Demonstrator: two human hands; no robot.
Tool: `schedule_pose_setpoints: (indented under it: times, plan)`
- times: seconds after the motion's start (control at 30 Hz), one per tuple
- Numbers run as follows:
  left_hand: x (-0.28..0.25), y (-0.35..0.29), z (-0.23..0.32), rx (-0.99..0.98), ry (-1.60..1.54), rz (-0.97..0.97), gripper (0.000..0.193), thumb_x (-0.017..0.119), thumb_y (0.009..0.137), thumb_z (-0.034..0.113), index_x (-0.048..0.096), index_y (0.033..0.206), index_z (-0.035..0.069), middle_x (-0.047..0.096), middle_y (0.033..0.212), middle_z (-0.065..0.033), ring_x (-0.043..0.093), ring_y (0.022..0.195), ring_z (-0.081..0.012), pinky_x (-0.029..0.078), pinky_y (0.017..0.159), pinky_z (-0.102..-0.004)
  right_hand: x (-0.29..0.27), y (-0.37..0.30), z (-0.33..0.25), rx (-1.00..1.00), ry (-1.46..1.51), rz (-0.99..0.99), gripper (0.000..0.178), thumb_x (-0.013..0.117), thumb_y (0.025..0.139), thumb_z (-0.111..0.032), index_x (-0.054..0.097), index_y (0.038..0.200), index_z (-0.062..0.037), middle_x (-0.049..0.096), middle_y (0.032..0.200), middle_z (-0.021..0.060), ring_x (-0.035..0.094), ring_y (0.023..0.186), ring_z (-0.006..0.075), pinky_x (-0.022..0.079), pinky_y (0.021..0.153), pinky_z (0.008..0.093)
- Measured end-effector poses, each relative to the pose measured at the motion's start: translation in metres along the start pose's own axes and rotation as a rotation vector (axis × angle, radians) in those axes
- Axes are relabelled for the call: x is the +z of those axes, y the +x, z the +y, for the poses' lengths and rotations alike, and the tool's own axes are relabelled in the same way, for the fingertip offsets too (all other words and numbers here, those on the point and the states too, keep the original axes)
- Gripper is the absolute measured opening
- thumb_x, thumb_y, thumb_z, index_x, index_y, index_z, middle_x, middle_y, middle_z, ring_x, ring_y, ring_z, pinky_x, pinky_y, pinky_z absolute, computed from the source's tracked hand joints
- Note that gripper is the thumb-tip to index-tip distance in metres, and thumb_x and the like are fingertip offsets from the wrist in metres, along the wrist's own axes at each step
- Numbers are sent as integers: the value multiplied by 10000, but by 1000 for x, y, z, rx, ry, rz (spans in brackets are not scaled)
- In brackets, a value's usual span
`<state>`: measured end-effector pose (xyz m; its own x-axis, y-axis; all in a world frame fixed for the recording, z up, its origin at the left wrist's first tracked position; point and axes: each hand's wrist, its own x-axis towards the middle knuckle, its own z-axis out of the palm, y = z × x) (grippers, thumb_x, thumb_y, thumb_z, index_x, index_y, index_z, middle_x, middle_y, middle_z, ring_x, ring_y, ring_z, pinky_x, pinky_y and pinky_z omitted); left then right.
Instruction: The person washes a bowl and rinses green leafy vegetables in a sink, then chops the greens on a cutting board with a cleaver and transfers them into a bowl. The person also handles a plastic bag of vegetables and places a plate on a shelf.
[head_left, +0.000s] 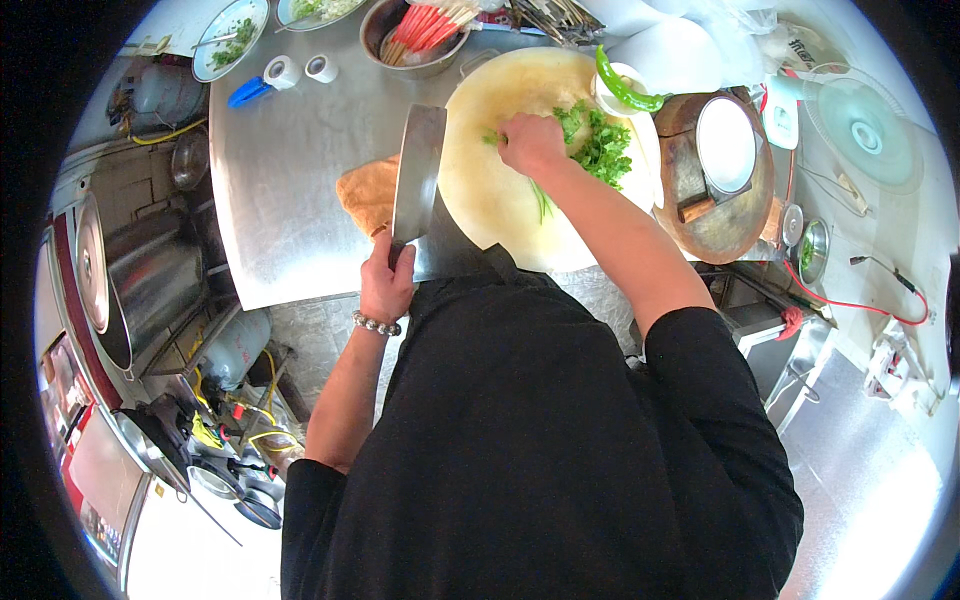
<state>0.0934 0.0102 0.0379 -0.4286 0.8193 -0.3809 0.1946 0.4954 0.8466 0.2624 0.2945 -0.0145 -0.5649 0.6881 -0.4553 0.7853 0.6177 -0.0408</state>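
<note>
Left hand [387,285] closed round cleaver [418,165], held aside — presumably giving room; right hand [530,145] curled near leafy herbs [605,150] — contents unclear

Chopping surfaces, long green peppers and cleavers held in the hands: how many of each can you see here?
Boards: 2 (pale board, brown board)
Green pepper: 1
Held cleaver: 1
Total: 4
</note>
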Motion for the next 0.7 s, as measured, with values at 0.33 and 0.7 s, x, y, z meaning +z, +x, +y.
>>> schedule_pose_setpoints:
  times: [0.33,0.7]
  plan:
    - [9,-2,2,-15,-48,9,176,640,975,149,570,1050,5,621,694,-110,557,601,-184,473,585,-356,-3,-66,66,496,1510,277,196,755,828,-140,714,960,0,701,793,74,719,662,194,561,605,321]
    - [17,7,-2,33,-46,10,172,650,977,157,578,1036,13,606,672,-100,549,583,-184,471,574,-351,-49,-98,52,152,384,364,281,692,904,-385,775,955,-121,704,1010,128,690,929,323,561,799,454]
